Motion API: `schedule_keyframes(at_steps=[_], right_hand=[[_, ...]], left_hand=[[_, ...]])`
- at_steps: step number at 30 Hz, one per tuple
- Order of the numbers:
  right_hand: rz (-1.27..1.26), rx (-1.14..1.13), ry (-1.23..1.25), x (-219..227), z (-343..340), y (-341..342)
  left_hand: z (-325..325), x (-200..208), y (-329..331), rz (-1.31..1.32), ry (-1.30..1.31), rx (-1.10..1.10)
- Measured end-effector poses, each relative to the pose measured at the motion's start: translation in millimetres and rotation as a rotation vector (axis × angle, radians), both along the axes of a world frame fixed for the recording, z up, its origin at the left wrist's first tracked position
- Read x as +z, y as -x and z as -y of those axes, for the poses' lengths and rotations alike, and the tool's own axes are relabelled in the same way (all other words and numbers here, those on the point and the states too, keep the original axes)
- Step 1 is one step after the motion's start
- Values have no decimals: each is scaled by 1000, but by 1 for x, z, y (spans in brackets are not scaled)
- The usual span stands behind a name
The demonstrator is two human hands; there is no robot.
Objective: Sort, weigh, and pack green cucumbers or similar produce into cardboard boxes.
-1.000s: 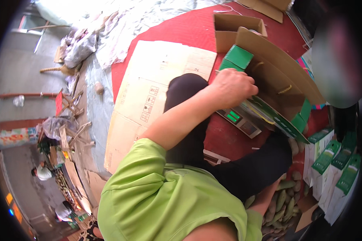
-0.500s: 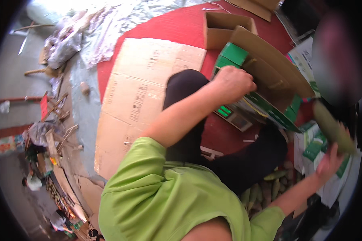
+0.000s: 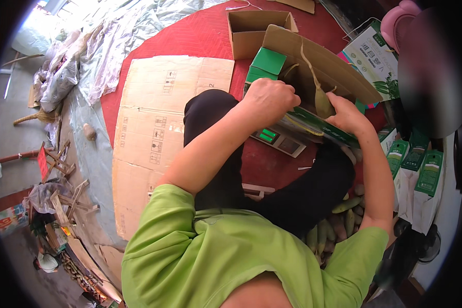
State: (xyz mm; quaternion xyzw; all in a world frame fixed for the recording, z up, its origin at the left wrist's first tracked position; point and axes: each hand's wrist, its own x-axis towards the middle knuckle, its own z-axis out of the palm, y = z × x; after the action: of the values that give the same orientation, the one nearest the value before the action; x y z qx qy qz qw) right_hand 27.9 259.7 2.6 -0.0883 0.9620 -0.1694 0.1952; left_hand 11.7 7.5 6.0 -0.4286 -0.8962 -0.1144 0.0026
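A green and brown cardboard carton (image 3: 339, 56) stands open in front of me, tilted, on or just behind a scale with a lit green display (image 3: 266, 135). My right hand (image 3: 350, 114) is closed round a greenish tuber (image 3: 322, 104) with a long thin tail, held upright at the carton's opening. At the near left rim, my left hand (image 3: 272, 102) has its fingers curled over into the carton; what they grip is hidden. A thin curved stem (image 3: 291, 68) shows inside, just beyond that hand. Several similar tubers (image 3: 349, 220) lie piled beside my right leg.
A flattened cardboard sheet (image 3: 138, 133) lies to the left on the red floor (image 3: 190, 41). Behind the carton stands a smaller open box (image 3: 236, 41). Green and white packages (image 3: 428, 174) stand at right, below a pink round object (image 3: 398, 25). Plastic sheeting (image 3: 102, 61) covers the far left.
My right hand has brought the tuber from the far right, leftward to the carton's opening. The left hand remains at the carton's left side. The whole view has shifted slightly.
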Motion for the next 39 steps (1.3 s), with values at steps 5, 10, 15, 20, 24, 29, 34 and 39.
schedule_keyframes(at_steps=[5,10,15,20,24,29,34,39], right_hand=[[67,-228,250,0,-16,-2],[-278,-409,787,28,-37,-43],[-585,-724,907,27,-79,-111],[-619,-1047,828,-63,-127,-197],[-501,-1234,769,-142,-118,-256],[-351,-1355,601,-259,-86,-333],[-46,-1076,17,-323,-34,-376],[59,-863,-231,-306,-8,-360]], left_hand=[[-6,1,-2,28,13,8],[-6,-5,2,4,22,51],[-6,0,0,8,-50,83],[-17,4,-7,30,-96,112],[-17,2,-8,66,-111,139],[-24,3,-11,70,-100,155],[-26,0,-10,92,-128,178],[-24,2,-10,70,-132,189]])
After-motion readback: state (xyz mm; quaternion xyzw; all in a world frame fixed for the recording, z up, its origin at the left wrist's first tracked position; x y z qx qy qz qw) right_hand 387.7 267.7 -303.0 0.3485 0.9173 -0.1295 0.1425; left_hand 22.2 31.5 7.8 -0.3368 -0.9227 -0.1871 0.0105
